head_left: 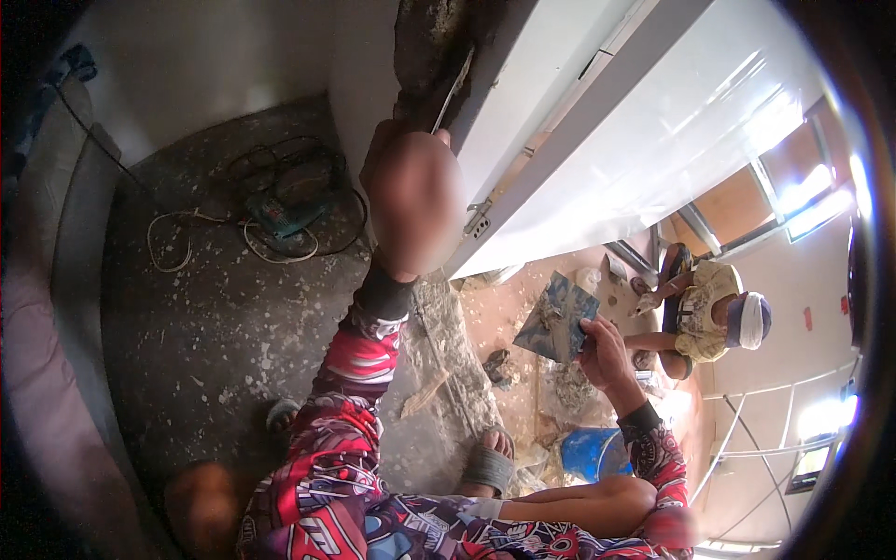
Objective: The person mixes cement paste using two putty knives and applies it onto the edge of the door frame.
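Observation:
Raised against the wall edge beside the door frame, my left hand (415,201) is closed around a thin-bladed metal tool (455,91). Its blade shows nearly edge-on and its handle is hidden in the blurred hand. The blade lies at a rough, dark strip of broken masonry (425,51) next to the white frame (523,79). Lower and to the right, my right hand (609,359) grips the edge of a square blue-grey board (557,319), thumb on top. Grey mortar-like paste is smeared over the board.
A white door (644,140) stands at the right of the frame. On the speckled floor at left lies a green power tool (285,217) with looped cables. A blue bucket (581,454) and rubble are near my feet. Another person (714,313) crouches at the right.

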Demonstrator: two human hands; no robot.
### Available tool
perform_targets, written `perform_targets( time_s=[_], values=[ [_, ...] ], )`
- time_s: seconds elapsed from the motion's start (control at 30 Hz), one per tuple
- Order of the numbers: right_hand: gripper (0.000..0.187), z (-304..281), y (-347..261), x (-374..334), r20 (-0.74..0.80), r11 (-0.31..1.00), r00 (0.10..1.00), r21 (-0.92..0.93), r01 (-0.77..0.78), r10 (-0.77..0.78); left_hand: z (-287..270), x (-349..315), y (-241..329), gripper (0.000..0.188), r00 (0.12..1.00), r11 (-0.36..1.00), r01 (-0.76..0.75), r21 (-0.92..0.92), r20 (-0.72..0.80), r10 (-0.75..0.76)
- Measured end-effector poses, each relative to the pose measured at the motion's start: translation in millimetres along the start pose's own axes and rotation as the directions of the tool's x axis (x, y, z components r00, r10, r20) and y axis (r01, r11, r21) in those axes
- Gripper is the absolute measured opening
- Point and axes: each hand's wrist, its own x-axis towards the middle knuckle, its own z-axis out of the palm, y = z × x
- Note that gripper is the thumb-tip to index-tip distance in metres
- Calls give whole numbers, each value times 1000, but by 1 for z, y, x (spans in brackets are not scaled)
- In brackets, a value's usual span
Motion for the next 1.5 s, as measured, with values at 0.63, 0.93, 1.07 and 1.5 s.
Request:
perform_targets(
  time_s=[0.63,0.93,1.07,1.5],
  values=[
    [18,18,12,14,139,995,990,83,-50,38,-89,-78,-16,36,772,659,630,-410,420,-476],
    [33,44,27,13,285,912,951,347,-219,120,-42,-124,20,44,833,900,202,-387,551,50],
    [42,58,18,3,273,883,953,404,-240,134,-45,-117,14,65,699,857,145,-495,664,265],
    [29,23,-3,-21,81,926,996,373,-56,28,-14,-178,-7,76,631,940,12,-342,732,258]
  ],
)
